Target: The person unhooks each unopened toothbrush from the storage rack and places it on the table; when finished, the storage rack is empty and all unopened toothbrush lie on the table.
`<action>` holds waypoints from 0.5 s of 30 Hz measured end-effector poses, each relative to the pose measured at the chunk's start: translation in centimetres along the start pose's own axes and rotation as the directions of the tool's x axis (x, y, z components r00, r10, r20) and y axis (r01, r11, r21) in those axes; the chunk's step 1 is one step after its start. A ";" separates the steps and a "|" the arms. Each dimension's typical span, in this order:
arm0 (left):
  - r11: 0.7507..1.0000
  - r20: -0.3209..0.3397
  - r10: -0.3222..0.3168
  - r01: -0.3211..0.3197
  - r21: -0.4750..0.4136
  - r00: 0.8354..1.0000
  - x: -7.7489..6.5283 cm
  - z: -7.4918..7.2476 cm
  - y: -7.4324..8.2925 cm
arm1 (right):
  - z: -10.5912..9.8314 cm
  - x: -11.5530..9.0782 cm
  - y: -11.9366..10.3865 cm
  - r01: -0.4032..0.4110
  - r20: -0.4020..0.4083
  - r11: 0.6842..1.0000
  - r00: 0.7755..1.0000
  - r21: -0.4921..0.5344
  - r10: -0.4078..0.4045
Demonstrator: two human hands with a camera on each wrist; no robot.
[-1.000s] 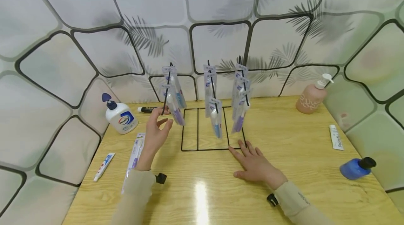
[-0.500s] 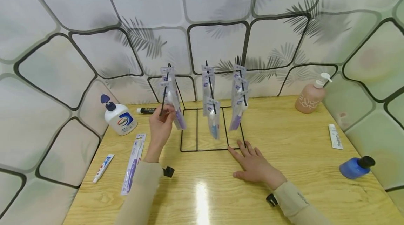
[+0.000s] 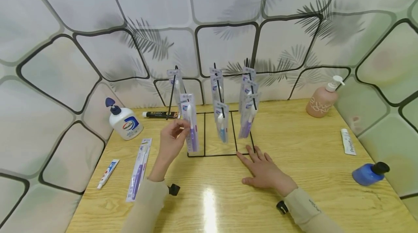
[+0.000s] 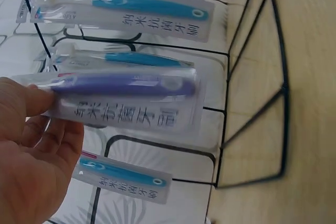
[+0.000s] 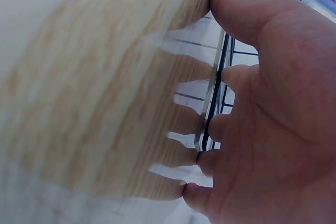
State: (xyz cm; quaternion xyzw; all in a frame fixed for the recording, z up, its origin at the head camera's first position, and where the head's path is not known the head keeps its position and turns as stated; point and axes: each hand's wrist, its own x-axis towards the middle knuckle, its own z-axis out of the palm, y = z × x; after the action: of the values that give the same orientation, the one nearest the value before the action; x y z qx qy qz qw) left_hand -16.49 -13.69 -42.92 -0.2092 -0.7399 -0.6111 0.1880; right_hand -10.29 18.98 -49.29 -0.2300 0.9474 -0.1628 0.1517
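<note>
My left hand (image 3: pixel 173 138) pinches a packaged purple toothbrush (image 3: pixel 192 131) by its edge, held upright beside the left hook (image 3: pixel 171 98) of a black wire rack (image 3: pixel 215 155). In the left wrist view, thumb and fingers grip one end of that purple toothbrush pack (image 4: pixel 126 98). Behind it, another toothbrush pack (image 3: pixel 174 74) hangs on the left hook. More packs hang on the middle hook, the front one a blue toothbrush pack (image 3: pixel 222 127), and on the right hook. My right hand (image 3: pixel 266 171) lies spread at the rack base's front right corner, fingertips on the wire.
At left are a white pump bottle (image 3: pixel 125 124), a black toothpaste tube (image 3: pixel 160 114), a small toothpaste tube (image 3: pixel 108 173) and a packaged toothbrush (image 3: pixel 138 171) lying flat. A pink pump bottle (image 3: pixel 321 101), a white tube (image 3: pixel 347 142) and a blue bottle (image 3: pixel 367 175) are at right.
The front purple toothbrush pack has come off the left hook and moved right and toward me in my left hand. My right hand has stayed at the rack's base.
</note>
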 end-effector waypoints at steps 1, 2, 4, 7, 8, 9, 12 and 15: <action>1.000 0.019 -0.007 0.006 0.020 1.000 -0.5 -0.2 -0.1 | 0.0 0.0 0.0 0.000 0.001 1.000 1.000 -0.001 0.000; 0.999 0.038 -0.020 0.018 0.048 0.999 -0.9 -0.5 -0.2 | 0.0 0.0 0.0 0.000 0.001 1.000 1.000 -0.002 0.000; 0.993 0.074 -0.059 0.050 0.110 0.996 -2.0 -1.3 -0.4 | -0.1 -0.1 -0.1 0.002 0.001 1.000 1.000 0.000 -0.002; 0.964 0.089 -0.152 0.127 0.235 0.984 -3.4 -2.5 -0.8 | -0.1 -0.1 -0.2 0.000 0.002 1.000 1.000 -0.002 0.000; 0.949 0.089 -0.189 0.159 0.272 0.978 -3.8 -2.9 -0.9 | -0.1 -0.1 -0.2 -0.001 0.003 1.000 1.000 -0.002 0.001; 0.933 0.085 -0.223 0.188 0.307 0.971 -4.2 -3.3 -1.0 | -0.2 -0.1 -0.2 -0.003 0.005 1.000 1.000 -0.001 0.003; 0.877 0.066 -0.307 0.255 0.407 0.950 -5.2 -4.6 -1.5 | -0.2 -0.1 -0.2 -0.009 0.010 1.000 1.000 0.001 0.009; 0.825 0.061 -0.376 0.304 0.476 0.925 -5.9 -5.8 -2.0 | -0.2 0.0 -0.2 -0.010 0.017 1.000 1.000 0.004 0.010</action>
State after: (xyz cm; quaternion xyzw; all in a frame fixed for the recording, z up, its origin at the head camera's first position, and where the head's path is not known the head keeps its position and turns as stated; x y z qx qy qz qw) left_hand -12.53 -20.20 -46.67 -0.0694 -0.9003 -0.4250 0.0630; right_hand -10.30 18.89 -49.06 -0.2265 0.9469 -0.1618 0.1610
